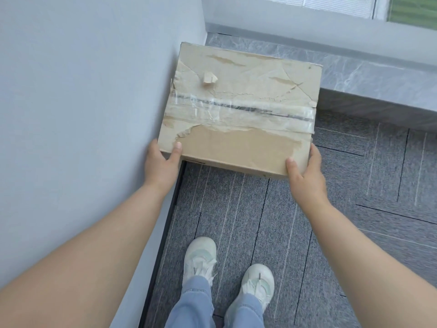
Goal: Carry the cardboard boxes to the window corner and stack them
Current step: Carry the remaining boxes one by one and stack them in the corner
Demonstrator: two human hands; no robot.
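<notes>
No readable text, label or number shows on the cardboard box [241, 110].

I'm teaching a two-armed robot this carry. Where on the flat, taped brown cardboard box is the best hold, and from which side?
Take the flat, taped brown cardboard box at its two near corners, one from each side, as the left hand and right hand do: thumbs on top, fingers tucked below. It is broad, shallow and handle-free, and the grey wall crowds its left side.
</notes>
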